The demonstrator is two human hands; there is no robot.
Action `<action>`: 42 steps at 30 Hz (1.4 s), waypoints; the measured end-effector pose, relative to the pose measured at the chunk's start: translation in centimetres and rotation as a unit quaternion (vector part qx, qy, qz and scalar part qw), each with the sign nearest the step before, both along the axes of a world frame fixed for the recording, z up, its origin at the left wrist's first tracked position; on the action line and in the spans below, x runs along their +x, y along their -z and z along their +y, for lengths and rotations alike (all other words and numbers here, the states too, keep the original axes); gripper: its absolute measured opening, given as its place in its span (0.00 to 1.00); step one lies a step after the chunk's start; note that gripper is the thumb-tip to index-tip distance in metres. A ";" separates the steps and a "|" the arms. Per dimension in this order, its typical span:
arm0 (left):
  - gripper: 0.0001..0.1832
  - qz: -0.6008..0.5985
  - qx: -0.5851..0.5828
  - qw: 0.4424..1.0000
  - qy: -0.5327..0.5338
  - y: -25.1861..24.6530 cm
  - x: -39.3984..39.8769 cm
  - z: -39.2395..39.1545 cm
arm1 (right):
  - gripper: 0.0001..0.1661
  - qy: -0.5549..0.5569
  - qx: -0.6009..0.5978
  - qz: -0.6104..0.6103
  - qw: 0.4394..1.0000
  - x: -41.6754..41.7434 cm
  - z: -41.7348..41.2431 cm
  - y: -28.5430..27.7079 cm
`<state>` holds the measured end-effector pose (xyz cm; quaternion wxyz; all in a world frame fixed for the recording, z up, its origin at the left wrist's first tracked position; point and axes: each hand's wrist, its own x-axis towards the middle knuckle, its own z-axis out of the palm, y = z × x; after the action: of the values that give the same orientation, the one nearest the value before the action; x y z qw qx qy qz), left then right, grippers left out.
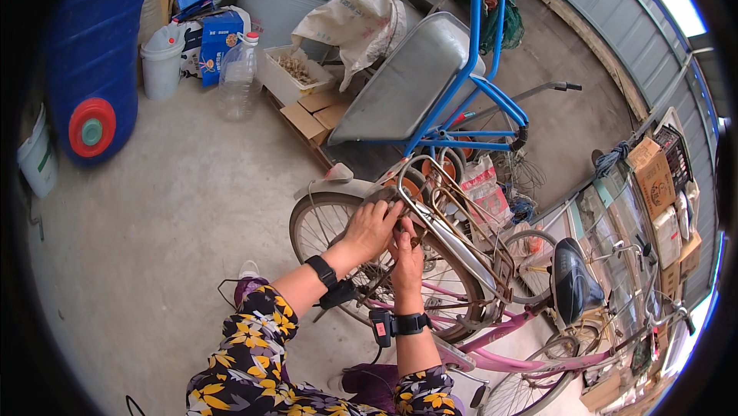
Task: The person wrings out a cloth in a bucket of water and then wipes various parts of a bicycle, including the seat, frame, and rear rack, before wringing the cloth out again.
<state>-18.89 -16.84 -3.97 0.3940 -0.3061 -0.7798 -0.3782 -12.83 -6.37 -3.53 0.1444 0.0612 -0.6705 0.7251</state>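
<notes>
A pink bicycle (507, 358) stands before me, its rear wheel (301, 225) nearest and its black saddle (571, 283) farther right. My left hand (372, 228) reaches over the top of the rear wheel, beside the silver rear rack (441, 228), with the fingers bent on something dark and worn. Just right of it, my right hand (407, 254) points upward, its fingertips close together near a small rusty part by the rack. What the fingertips hold is too small and partly hidden to tell. The rear mudguard (340, 186) shows left of the rack.
An upturned metal wheelbarrow (403, 81) with a blue frame lies beyond the bicycle. A blue plastic barrel (95, 41), a white bucket (162, 67) and a clear plastic bottle (237, 78) stand at upper left. Cardboard boxes (655, 182) are stacked along the right wall.
</notes>
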 end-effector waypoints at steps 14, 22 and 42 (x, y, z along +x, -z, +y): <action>0.12 -0.141 0.027 0.989 -0.033 2.9 -3.2 -3.8 | 0.19 0.072 0.045 -0.016 0.996 0.5 -1.5 -0.4; 0.13 -0.185 0.122 0.975 -0.031 3.6 -3.9 -3.5 | 0.19 0.084 0.042 0.008 0.996 0.0 -0.8 0.3; 0.08 -0.216 0.175 0.960 -0.022 5.5 -5.0 -5.4 | 0.18 0.097 0.058 0.008 0.994 0.4 -1.2 -0.1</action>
<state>-23.93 -22.26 -9.44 0.2721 -0.1261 -0.7747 -0.5568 -12.47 -7.61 -3.42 0.2157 0.0099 -0.7132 0.6669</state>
